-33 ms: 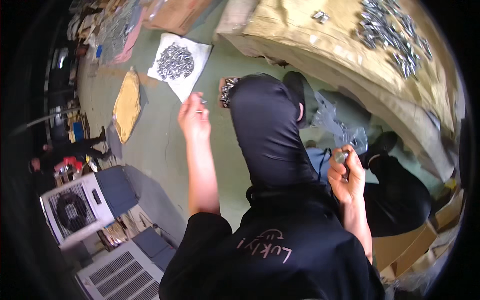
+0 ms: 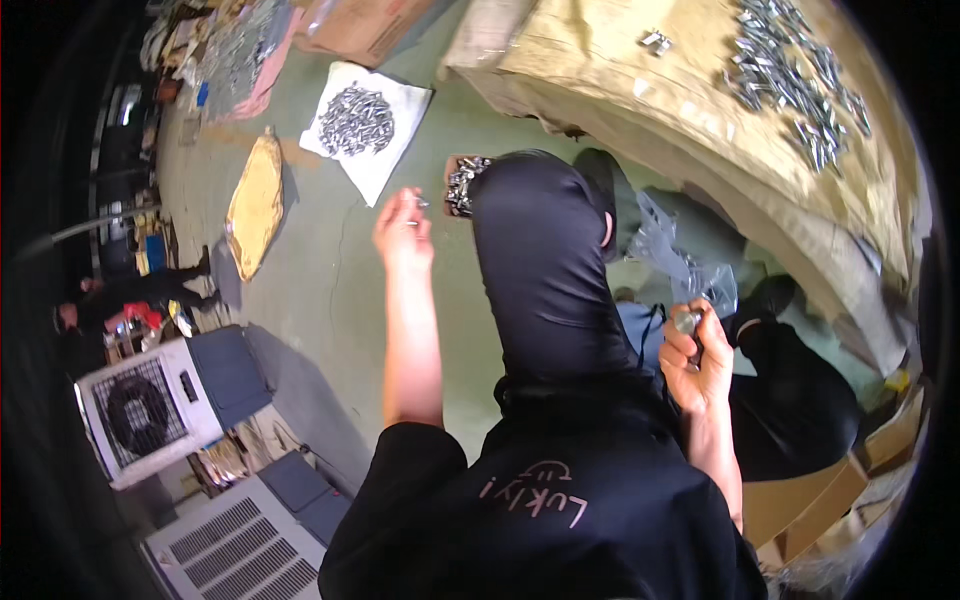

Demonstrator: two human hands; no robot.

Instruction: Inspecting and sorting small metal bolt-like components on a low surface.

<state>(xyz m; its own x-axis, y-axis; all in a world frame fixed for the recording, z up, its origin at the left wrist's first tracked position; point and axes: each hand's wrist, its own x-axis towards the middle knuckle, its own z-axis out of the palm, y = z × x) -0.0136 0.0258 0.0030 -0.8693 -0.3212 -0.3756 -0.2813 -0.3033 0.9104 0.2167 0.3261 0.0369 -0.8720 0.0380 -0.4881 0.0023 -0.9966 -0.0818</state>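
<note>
My left hand (image 2: 405, 240) is raised over the floor, its fingers closed around small shiny metal pieces (image 2: 421, 203) whose exact kind I cannot make out. Just beyond it lies a white sheet (image 2: 376, 180) bearing a heap of small metal parts (image 2: 357, 120). To its right, partly hidden by my knee, is a small box of metal parts (image 2: 463, 184). On the other side, my right hand (image 2: 705, 365) is wrapped round a metal tool with a round, flat end (image 2: 687, 322); the fingers hide most of its length. Beside that hand lies a clear plastic bag (image 2: 705, 280).
A cloth-covered surface (image 2: 590, 60) at upper right carries metal parts (image 2: 790, 80). A yellow sack (image 2: 256, 205) lies on the floor at left, near a fan unit (image 2: 140, 410). Cardboard (image 2: 810, 500) stands at lower right. Another person (image 2: 140, 295) is at far left.
My left hand has shifted slightly right, away from the white sheet's corner and nearer the small box. The right hand still grips the metal tool in nearly the same place.
</note>
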